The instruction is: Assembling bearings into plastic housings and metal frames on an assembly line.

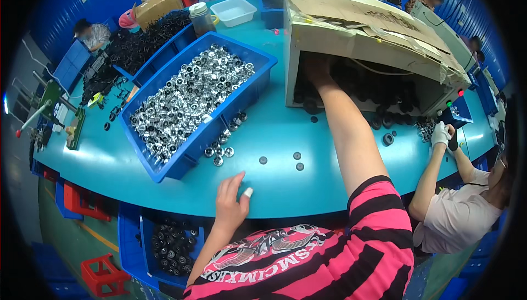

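Note:
My left hand [231, 202] hovers at the front edge of the teal table [258, 190], fingers loosely stretched and nothing in them; a white wrap covers one fingertip. Just beyond it lie several small black round discs [297, 156] and a cluster of shiny silver-and-black round parts [218, 151]. My right arm reaches into a white box [362, 42] with a cardboard top. In its shadow my right hand [315, 66] is dark and its fingers cannot be made out. Black round parts [379, 88] are heaped inside the box and spill out at its opening.
A tilted blue bin [241, 53] full of silver-and-black parts stands left of the box. Below the table edge, another blue bin [144, 245] holds black wheel-like parts. A green hand press [77, 127] stands far left. At right, a co-worker's gloved hand [440, 134] handles small parts.

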### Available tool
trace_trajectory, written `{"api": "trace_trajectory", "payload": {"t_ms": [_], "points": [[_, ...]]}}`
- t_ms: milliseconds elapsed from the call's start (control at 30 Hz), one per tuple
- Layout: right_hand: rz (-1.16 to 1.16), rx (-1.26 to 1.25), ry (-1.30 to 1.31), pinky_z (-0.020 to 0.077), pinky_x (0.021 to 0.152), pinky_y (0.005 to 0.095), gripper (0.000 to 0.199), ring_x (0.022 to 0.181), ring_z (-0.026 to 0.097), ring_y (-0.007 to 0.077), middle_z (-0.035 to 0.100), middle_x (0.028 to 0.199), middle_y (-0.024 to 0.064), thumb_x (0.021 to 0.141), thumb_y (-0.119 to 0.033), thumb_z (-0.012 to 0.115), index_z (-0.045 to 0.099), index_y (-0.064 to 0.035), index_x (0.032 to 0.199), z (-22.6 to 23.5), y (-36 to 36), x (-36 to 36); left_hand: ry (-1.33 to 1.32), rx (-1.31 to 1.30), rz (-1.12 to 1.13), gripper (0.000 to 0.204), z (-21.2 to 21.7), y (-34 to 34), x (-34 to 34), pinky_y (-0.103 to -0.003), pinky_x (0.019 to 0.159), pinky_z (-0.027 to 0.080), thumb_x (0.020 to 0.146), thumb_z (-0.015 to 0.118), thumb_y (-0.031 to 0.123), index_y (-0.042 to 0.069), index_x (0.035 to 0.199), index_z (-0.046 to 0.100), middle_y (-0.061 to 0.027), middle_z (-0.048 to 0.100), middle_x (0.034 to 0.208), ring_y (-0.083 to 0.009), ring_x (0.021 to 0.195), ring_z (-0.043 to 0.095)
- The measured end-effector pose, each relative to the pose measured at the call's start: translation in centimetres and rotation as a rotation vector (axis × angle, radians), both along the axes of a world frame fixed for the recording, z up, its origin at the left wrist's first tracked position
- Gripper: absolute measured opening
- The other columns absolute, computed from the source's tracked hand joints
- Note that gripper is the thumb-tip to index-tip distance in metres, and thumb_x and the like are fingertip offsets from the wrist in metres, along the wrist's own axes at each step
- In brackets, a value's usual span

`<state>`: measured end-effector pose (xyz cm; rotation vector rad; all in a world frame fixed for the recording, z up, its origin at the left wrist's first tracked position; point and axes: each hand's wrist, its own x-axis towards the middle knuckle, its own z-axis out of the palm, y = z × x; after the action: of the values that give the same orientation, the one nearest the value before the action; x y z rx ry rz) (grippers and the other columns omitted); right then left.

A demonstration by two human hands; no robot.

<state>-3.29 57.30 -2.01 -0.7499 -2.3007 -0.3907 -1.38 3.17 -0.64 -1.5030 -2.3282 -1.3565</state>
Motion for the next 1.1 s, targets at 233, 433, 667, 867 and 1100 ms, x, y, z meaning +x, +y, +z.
{"api": "trace_trajectory", "payload": {"t_ms": [233, 433, 667, 867, 1100], "points": [[-0.077, -0.218, -0.030, 0.0353, 0.113, 0.0550, 0.069, 0.134, 0.047, 0.0416, 0.056, 0.136, 0.0235, 0.077, -0.036, 0.075, 0.056, -0.0047, 0.135, 0.8, 3.8, -3.0, -0.028, -0.026, 0.085, 0.030, -1.1, -0.6, 0.2, -0.041, 0.073, 0.049, 0.081, 0.068, -0.002, 0.001, 0.111, 0.065, -0.0130, 0.065, 0.087, -0.0300, 0.077, 0.062], [-0.048, -0.263, -0.269, 0.0368, 0.111, 0.0537, 0.073, 0.133, 0.048, 0.0412, 0.056, 0.136, 0.0221, 0.073, -0.040, 0.078, 0.058, -0.0049, 0.133, 3.0, 2.2, -4.0, 0.008, -0.051, 0.093, 0.028, -1.1, -0.3, -0.1, -0.038, 0.069, 0.050, 0.081, 0.068, -0.004, 0.001, 0.108, 0.066, -0.0127, 0.064, 0.085, -0.0285, 0.075, 0.061], [0.185, -0.264, -0.166, 0.0386, 0.110, 0.0523, 0.078, 0.131, 0.048, 0.0408, 0.057, 0.136, 0.0204, 0.068, -0.044, 0.082, 0.059, -0.0052, 0.131, 4.0, -2.2, 1.4, -0.030, -0.036, 0.084, 0.025, -1.1, -0.6, 0.0, -0.043, 0.075, 0.048, 0.082, 0.067, 0.000, 0.002, 0.107, 0.066, -0.0137, 0.064, 0.088, -0.0324, 0.081, 0.060], [0.389, -0.533, 0.031, 0.0472, 0.101, 0.0463, 0.050, 0.123, 0.053, 0.0374, 0.060, 0.129, 0.0172, 0.068, -0.022, 0.082, 0.069, -0.0135, 0.116, 8.7, -11.5, 9.2, -0.057, 0.002, 0.088, 0.025, -1.1, -0.9, 0.4, -0.043, 0.076, 0.048, 0.081, 0.066, 0.000, 0.002, 0.106, 0.066, -0.0139, 0.063, 0.086, -0.0335, 0.081, 0.060], [0.403, -0.952, 0.015, 0.0568, 0.094, 0.0367, 0.052, 0.122, 0.060, 0.0319, 0.052, 0.143, 0.0167, 0.070, -0.004, 0.081, 0.072, -0.0170, 0.119, 6.1, -18.8, 15.3, 0.040, -0.005, 0.015, 0.027, -0.9, -0.9, 0.5, -0.042, 0.076, 0.047, 0.081, 0.065, -0.002, 0.003, 0.107, 0.066, -0.0127, 0.061, 0.083, -0.0324, 0.081, 0.059]]}}
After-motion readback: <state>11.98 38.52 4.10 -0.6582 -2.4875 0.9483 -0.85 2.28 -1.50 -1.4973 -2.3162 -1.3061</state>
